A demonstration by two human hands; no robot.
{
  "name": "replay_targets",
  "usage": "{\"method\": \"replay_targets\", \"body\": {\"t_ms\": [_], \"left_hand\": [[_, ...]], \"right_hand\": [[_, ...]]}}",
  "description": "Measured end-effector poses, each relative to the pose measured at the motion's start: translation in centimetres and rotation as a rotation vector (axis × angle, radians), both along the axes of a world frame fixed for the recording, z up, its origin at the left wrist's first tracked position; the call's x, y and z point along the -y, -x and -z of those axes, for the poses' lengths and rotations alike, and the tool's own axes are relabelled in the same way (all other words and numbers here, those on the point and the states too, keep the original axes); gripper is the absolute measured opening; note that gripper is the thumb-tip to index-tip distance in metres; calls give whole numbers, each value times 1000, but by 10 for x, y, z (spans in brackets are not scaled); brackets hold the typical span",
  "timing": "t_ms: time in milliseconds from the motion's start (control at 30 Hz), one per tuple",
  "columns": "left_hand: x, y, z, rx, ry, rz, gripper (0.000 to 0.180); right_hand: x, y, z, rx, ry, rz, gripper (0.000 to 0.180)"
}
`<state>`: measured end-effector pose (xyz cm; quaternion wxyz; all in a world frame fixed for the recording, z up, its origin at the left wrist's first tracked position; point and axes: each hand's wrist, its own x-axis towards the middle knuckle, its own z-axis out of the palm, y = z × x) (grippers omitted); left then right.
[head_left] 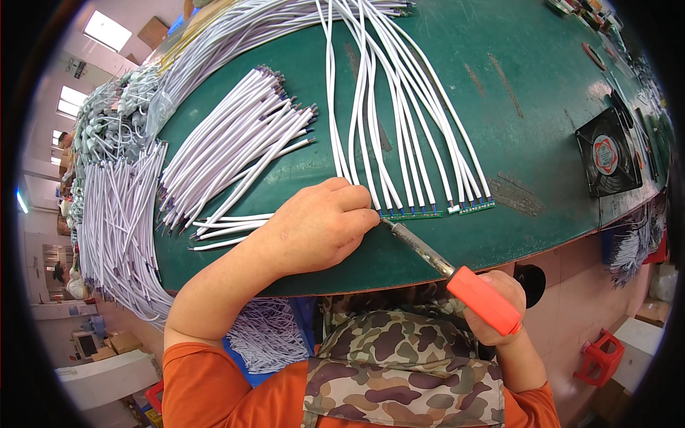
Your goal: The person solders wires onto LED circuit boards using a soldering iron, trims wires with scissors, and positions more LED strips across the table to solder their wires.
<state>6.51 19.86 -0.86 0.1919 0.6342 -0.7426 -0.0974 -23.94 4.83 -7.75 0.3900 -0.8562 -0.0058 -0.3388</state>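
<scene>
While the left hand [314, 228] pins a wire [357, 128] at frame centre on the desk [535, 128], the right hand [499, 307] has its grip closed on an iron [457, 274] touching the strip [410, 213]

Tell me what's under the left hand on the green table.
The left hand rests on the green table, fingertips at the thin green strip with white wires. Whatever lies beneath the palm is hidden.

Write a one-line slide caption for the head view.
Left hand steadies white wires on green strips while right hand applies a soldering iron.
</scene>
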Motion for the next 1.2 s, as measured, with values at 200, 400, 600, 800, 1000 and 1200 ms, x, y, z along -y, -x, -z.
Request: {"method": "replay_targets", "body": {"t_ms": [200, 400, 600, 800, 1000, 1200], "left_hand": [[0, 0, 0, 5, -1, 2, 24], [0, 0, -1, 9, -7, 0, 23], [0, 0, 0, 10, -4, 2, 22], [1, 0, -1, 6, 4, 2, 22], [0, 2, -2, 12, -1, -7, 22], [0, 2, -1, 9, -1, -9, 23]], "right_hand": [[0, -2, -1, -3, 22, 11, 54], [-1, 7, 3, -28, 19, 93, 27], [1, 12, 2, -16, -40, 110, 29], [1, 11, 3, 39, -2, 55, 53], [0, 11, 7, 5, 6, 48, 56], [-1, 7, 5, -1, -34, 28, 52]]}}
